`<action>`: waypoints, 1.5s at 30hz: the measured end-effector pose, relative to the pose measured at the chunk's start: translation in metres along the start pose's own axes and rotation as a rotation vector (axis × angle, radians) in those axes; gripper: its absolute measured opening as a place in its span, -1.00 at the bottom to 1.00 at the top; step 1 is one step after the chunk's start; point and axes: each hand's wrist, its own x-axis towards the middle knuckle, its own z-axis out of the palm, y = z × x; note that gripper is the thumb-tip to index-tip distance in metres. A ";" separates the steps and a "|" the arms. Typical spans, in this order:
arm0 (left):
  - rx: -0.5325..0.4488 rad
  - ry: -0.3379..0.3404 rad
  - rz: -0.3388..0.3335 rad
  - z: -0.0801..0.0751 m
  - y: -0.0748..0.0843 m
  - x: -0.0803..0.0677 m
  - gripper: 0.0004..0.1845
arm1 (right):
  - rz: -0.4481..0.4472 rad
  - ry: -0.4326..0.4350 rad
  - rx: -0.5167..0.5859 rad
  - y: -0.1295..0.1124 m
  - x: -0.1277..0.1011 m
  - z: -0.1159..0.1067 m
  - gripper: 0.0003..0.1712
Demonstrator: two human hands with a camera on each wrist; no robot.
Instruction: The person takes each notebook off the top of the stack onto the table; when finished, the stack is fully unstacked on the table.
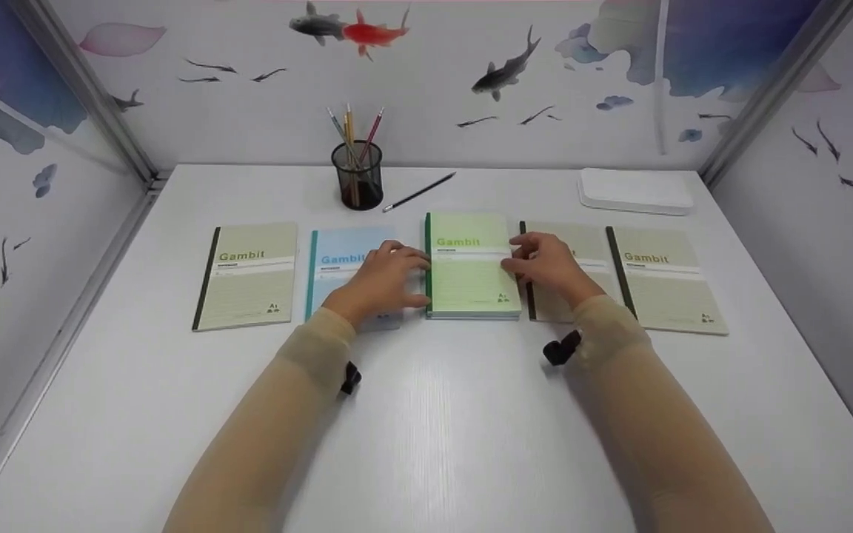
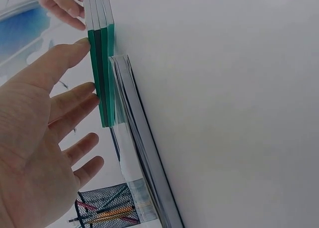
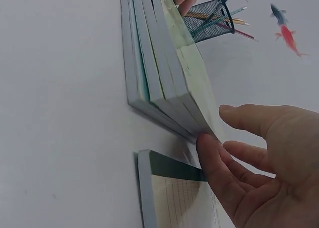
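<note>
In the head view a stack of notebooks with a green notebook [image 1: 471, 281] on top lies mid-table between the two hands. My left hand [image 1: 383, 283] is at its spine side, fingers spread and fairly straight; the left wrist view shows several green and dark spines [image 2: 101, 73] at the fingertips. At the opposite edge, my right hand [image 1: 549, 265] has loosely bent fingers, with a fingertip right at the corner of the stack's pages [image 3: 172, 88]. Under my left hand and wrist lies a blue notebook [image 1: 334, 248], partly covered. My right hand partly hides a beige notebook [image 1: 556, 307].
Another beige notebook [image 1: 252, 296] lies at the left, and one more beige notebook [image 1: 667, 285] at the right. Behind stand a black mesh cup [image 1: 358, 178] of pencils, a loose dark pencil [image 1: 420, 192] and a white flat case [image 1: 634, 191]. Printed panels enclose the table.
</note>
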 end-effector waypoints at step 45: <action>0.036 -0.040 0.033 -0.003 -0.002 0.003 -0.26 | 0.068 -0.039 0.366 0.025 -0.027 -0.018 -0.30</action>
